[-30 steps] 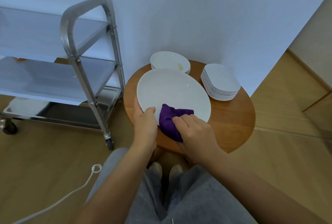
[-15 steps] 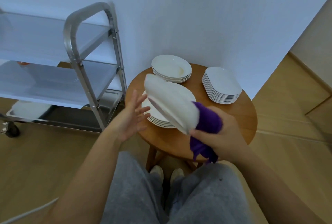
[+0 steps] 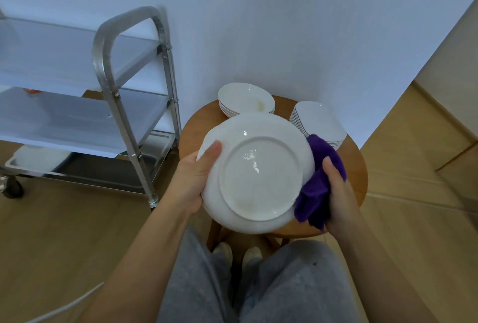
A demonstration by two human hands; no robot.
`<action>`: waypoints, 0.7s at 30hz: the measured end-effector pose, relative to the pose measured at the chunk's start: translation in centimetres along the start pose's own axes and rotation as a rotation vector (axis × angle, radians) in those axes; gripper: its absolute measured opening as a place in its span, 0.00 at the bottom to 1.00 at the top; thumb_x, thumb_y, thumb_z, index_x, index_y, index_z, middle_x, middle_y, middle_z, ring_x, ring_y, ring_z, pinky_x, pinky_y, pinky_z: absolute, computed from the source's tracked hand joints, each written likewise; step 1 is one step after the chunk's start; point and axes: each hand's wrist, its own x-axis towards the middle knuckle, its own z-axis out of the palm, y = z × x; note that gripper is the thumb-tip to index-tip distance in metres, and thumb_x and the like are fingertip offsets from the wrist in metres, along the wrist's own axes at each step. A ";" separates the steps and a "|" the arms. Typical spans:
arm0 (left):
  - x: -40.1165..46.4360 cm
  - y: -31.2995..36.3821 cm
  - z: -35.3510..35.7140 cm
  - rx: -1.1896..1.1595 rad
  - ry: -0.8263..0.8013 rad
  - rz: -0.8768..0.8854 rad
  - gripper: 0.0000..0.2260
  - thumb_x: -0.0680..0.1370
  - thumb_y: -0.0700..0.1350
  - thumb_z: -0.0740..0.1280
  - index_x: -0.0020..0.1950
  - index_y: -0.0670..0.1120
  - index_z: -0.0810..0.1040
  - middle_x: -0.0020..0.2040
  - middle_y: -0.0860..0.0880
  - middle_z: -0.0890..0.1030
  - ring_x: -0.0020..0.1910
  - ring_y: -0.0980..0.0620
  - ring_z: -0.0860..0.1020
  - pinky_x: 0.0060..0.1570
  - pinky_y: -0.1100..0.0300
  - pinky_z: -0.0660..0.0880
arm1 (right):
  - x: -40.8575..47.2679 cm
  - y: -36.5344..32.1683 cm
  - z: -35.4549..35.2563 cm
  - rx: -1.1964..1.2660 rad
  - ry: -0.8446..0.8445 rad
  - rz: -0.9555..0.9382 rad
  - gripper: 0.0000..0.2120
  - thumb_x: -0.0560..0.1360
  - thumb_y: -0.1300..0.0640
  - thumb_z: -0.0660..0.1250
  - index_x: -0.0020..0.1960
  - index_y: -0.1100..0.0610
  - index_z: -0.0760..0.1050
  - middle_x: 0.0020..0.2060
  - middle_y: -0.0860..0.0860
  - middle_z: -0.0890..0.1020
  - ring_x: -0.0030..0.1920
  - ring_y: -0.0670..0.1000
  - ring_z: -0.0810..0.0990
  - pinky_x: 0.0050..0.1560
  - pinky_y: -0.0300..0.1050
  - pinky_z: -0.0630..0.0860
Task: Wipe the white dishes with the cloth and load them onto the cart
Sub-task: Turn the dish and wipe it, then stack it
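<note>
The plate (image 3: 258,175) has flipped underside-up since half a second ago, held above the desk (image 3: 359,175). The left hand (image 3: 191,183) now grips its left rim; the right hand (image 3: 338,193) pinches the purple cloth (image 3: 320,180) against its right edge, nearer for wiping.

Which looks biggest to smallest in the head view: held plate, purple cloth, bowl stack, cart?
1. cart
2. held plate, though nearness to the camera inflates it
3. and 4. purple cloth and bowl stack: look alike, not ranked

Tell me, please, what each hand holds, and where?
The left hand grips the plate by its left rim; the right hand holds the cloth against its right rim.
</note>
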 end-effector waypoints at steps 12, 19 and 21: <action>-1.4 -1.7 3.1 0.192 0.211 0.004 0.18 0.74 0.62 0.63 0.44 0.47 0.79 0.34 0.51 0.84 0.33 0.56 0.82 0.27 0.65 0.74 | -1.7 1.4 8.2 -1.107 -0.077 -0.808 0.27 0.76 0.46 0.57 0.73 0.53 0.64 0.74 0.53 0.62 0.74 0.55 0.55 0.72 0.47 0.51; -1.6 -3.2 2.2 -0.189 0.326 -0.095 0.12 0.78 0.53 0.63 0.45 0.46 0.77 0.35 0.48 0.82 0.38 0.50 0.81 0.38 0.58 0.75 | -5.1 5.9 8.2 -1.390 -0.122 -0.885 0.26 0.75 0.47 0.56 0.70 0.57 0.66 0.68 0.57 0.71 0.68 0.60 0.69 0.65 0.57 0.65; -1.7 -3.1 2.0 -0.174 0.321 -0.080 0.16 0.74 0.60 0.64 0.48 0.48 0.77 0.40 0.47 0.84 0.42 0.48 0.83 0.41 0.55 0.78 | -5.1 6.2 7.2 -1.434 -0.126 -0.917 0.27 0.74 0.46 0.56 0.69 0.56 0.64 0.67 0.57 0.72 0.67 0.60 0.70 0.64 0.59 0.66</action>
